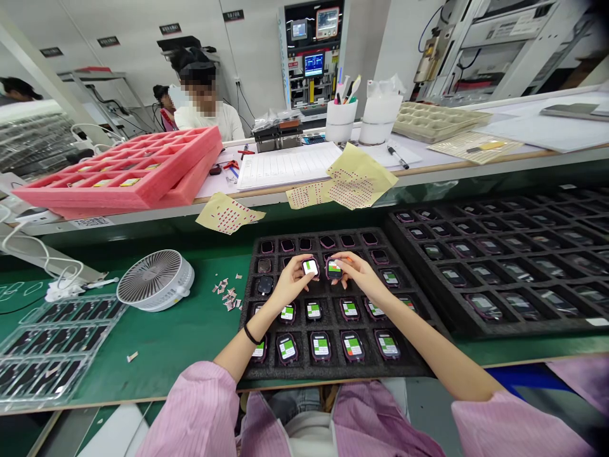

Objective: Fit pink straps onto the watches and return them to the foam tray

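A black foam tray with rows of square watch-like devices lies in front of me. Over its middle, my left hand grips a device with a white lit screen. Just to the right, my right hand holds another device, whose screen shows green and white. The two held devices are close together but apart. In the tray's front rows, several devices have lit green and white screens, some with orange patches; those in the back row are dark.
A second black foam tray of devices lies right. To the left are a round fan, small scraps and a clear plastic tray. Pink foam trays, yellow sheets and pen cups occupy the shelf. A person sits beyond.
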A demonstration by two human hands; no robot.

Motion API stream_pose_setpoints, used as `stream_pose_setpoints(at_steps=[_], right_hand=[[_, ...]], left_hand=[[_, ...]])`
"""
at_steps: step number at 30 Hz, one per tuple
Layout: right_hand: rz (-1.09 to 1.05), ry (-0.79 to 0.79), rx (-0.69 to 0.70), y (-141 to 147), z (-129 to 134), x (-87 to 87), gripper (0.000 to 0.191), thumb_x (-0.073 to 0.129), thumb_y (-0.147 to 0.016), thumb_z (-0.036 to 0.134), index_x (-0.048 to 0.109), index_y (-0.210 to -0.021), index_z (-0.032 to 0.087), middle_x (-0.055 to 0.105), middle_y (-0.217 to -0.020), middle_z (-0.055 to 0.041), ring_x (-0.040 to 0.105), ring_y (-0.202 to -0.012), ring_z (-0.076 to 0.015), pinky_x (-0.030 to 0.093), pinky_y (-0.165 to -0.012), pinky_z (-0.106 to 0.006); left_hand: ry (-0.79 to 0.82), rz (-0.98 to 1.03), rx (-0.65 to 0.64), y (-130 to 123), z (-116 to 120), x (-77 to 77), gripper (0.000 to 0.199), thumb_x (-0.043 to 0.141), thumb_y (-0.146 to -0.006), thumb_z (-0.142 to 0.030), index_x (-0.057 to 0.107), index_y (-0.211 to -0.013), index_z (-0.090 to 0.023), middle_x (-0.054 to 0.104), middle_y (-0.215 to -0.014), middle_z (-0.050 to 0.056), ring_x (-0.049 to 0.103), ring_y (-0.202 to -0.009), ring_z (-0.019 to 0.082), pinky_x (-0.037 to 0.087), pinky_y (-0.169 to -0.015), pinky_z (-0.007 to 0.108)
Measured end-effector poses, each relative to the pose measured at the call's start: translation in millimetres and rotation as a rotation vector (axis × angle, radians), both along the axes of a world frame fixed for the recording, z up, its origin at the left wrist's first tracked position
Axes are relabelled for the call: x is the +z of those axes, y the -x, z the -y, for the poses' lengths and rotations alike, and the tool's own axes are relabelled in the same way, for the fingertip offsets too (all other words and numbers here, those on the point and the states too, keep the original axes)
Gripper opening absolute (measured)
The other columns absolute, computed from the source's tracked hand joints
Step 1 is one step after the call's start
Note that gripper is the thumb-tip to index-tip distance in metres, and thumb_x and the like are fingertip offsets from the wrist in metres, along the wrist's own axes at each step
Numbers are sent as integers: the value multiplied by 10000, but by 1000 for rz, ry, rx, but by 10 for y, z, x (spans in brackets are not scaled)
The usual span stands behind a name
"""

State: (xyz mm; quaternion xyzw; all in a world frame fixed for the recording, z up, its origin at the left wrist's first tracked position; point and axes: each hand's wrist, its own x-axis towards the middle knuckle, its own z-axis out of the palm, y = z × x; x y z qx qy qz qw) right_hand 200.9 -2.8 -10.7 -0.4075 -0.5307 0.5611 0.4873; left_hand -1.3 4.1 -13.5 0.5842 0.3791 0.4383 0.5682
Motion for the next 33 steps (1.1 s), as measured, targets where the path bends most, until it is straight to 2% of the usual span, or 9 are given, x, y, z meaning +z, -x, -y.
stream_pose_setpoints(at_steps=[3, 6, 9, 11, 14, 17, 22, 27, 33], right_hand=[[1, -2, -5, -10, -2, 3, 307, 624, -829, 472, 609, -969, 199, 621, -680, 5, 669, -559, -169, 446, -413, -231], [5, -6, 7, -20, -12, -12, 302, 611, -839, 466, 602, -986, 202, 630, -697, -4, 684, -589, -184, 449, -410, -235], [5, -12, 50, -24, -21, -40, 306, 622, -836, 438, 582, -1035, 209, 646, -774, -24, 699, -646, -197, 469, -421, -240], [6, -19, 78, -23, -28, -65, 328, 656, -815, 403, 563, -1069, 218, 656, -899, -49, 708, -695, -200, 484, -433, -239], [8, -29, 109, -21, -40, -105, 409, 721, -756, 349, 534, -1099, 227, 638, -1016, -70, 712, -743, -204, 483, -434, -224], [15, -30, 120, -20, -49, -123, 463, 754, -714, 326, 526, -1105, 230, 632, -1004, -66, 710, -745, -206, 479, -431, -221], [24, -14, 51, -18, -28, -63, 360, 703, -766, 394, 568, -1046, 213, 655, -917, -50, 689, -641, -176, 465, -425, -233], [28, 17, -31, -18, -8, -2, 317, 661, -796, 467, 603, -944, 193, 619, -674, 12, 630, -503, -139, 444, -412, -231], [16, -16, 3, -17, -8, -12, 338, 702, -768, 432, 588, -982, 196, 630, -760, 1, 646, -552, -132, 438, -415, -212]], left_hand=[[1, -14, 22, 3, 0, 21, 420, 678, -779, -387, 554, -1111, -164, 638, -851, 41, 662, -665, 146, 424, -428, 165], [17, -37, 48, 7, 4, 47, 375, 642, -805, -445, 583, -1039, -158, 642, -772, 23, 628, -569, 118, 383, -404, 165], [34, -50, 63, 7, 10, 66, 374, 618, -811, -495, 590, -969, -157, 653, -749, 21, 587, -494, 95, 340, -380, 163], [33, -55, 65, 3, 12, 69, 384, 622, -803, -511, 586, -943, -156, 648, -736, 18, 571, -475, 88, 326, -373, 163], [23, -56, 60, -4, 15, 62, 390, 664, -775, -488, 575, -966, -160, 638, -758, 18, 587, -515, 96, 338, -382, 162], [0, -62, 42, -1, 24, 49, 421, 705, -753, -425, 555, -1053, -171, 650, -881, 45, 630, -628, 122, 373, -409, 161], [-66, -104, -1, 21, 44, 33, 449, 718, -749, -314, 531, -1139, -196, 634, -1064, 72, 635, -780, 136, 461, -527, 178], [-53, -95, -30, 17, 34, 22, 483, 701, -765, -333, 502, -1185, -198, 625, -1009, 72, 651, -802, 166, 433, -466, 162], [-32, -43, -30, 17, 13, 42, 399, 568, -855, -453, 554, -1133, -167, 622, -865, 45, 657, -677, 142, 434, -429, 168]])
